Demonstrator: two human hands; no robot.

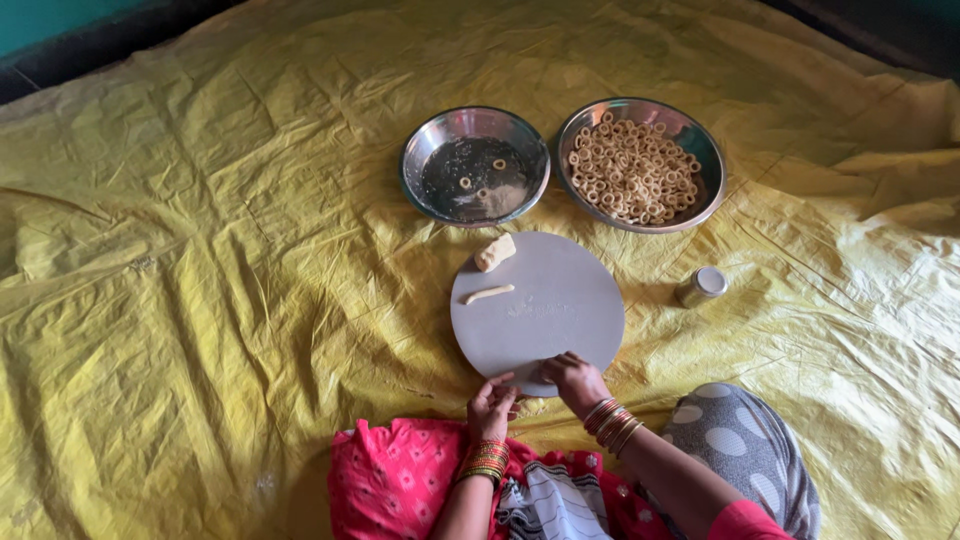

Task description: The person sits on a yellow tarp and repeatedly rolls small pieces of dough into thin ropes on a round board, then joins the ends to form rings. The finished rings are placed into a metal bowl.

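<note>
The crinkled yellow plastic floor sheet has a dull sheen; the round grey board looks smooth and matt (possibly stone); two shiny steel plates gleam; the pale dough lump looks soft.

This looked like a home where food was being prepared on the floor, not at a counter. A wide, crumpled yellow plastic sheet covered the ground, and a round grey rolling board lay on it as the centre of the work. Just beyond the board stood two steel plates, the one further right heaped with small dough rings. A small steel tin sat just right of the board. Far beyond it ran a dark edge below a teal wall.
</note>
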